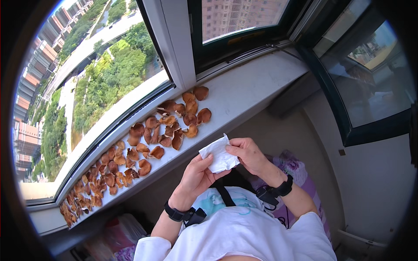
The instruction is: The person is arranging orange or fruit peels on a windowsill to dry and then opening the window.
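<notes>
A folded, creased white tissue (219, 155) is held between both hands in front of my body. My left hand (197, 174) grips its lower left side, thumb on top and fingers underneath. With thumb and fingers, my right hand (245, 153) pinches its right edge. Beyond the hands, dried brown peel pieces (144, 167) lie spread along the white windowsill (241, 94), packed more densely towards the lower left. Neither hand touches the peels or the sill. A black strap with a small device sits on each wrist.
An open window sash with a dark green frame (354, 135) juts inward at the right. Beside the sill is a large window with a white frame (179, 42). Purple floral fabric (295, 173) lies below my right arm, and plastic bags (125, 230) stand beneath the sill at lower left.
</notes>
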{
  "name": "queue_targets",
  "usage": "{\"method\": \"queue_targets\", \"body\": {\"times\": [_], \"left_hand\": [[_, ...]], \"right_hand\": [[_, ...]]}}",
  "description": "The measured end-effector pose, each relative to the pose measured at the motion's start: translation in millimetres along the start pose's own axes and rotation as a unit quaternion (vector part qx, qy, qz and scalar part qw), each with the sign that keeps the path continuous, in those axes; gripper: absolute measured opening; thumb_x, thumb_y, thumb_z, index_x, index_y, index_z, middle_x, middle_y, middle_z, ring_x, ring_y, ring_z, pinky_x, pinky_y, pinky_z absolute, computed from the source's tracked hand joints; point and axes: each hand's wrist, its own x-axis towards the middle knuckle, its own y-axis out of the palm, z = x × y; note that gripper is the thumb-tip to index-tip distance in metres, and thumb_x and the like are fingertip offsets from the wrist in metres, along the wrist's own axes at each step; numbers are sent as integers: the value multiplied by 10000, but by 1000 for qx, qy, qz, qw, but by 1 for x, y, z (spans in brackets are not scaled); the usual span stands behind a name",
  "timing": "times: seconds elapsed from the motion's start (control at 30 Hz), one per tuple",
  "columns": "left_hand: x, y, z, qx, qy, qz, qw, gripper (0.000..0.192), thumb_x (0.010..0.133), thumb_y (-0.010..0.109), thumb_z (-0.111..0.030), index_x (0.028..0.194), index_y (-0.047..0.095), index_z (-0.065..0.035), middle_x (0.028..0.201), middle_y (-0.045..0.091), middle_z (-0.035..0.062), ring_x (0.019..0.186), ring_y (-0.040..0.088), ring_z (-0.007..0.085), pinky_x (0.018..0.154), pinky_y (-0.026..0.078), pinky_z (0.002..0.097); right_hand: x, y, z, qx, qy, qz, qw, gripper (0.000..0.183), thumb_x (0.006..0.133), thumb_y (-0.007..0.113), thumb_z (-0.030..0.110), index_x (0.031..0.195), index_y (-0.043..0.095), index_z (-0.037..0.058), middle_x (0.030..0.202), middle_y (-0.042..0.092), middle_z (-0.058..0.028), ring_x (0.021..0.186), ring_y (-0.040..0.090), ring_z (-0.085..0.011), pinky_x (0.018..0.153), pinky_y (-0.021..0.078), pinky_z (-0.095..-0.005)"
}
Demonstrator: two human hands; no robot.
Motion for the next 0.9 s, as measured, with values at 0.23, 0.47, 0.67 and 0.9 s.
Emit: {"method": "queue_targets", "body": {"times": [0.23, 0.47, 0.67, 0.9], "left_hand": [[16, 12, 1, -10, 28, -9, 1000, 379, 943, 351, -25, 1318, 363, 25, 1249, 498, 193, 1100, 568, 305, 924, 510, 438], [34, 25, 6, -11, 60, -28, 998, 391, 881, 376, 55, 1269, 423, 49, 1240, 506, 202, 1098, 571, 307, 906, 524, 422], [45, 31, 10, -15, 67, -48, 997, 374, 887, 376, 46, 1256, 431, 60, 1219, 519, 208, 1082, 580, 310, 883, 538, 416], [55, 38, 7, -18, 60, -52, 997, 323, 915, 363, 8, 1216, 464, 69, 1171, 546, 213, 1053, 597, 302, 877, 542, 410]], "right_hand": [[9, -27, 13, -42, -26, -1, 999, 178, 909, 548, 128, 951, 644, -17, 731, 587, 17, 588, 498, -27, 526, 426, -184], [10, -45, 43, -31, 16, 29, 999, 188, 912, 523, 86, 1023, 628, -24, 753, 609, -17, 586, 539, -52, 520, 460, -192], [17, -56, 51, -32, 16, 33, 999, 192, 903, 528, 77, 1033, 629, -21, 779, 622, -23, 613, 547, -46, 546, 462, -187], [22, -67, 62, -108, -21, 60, 992, 262, 845, 523, 16, 1087, 615, -22, 831, 642, -21, 676, 573, -63, 596, 479, -203]]}}
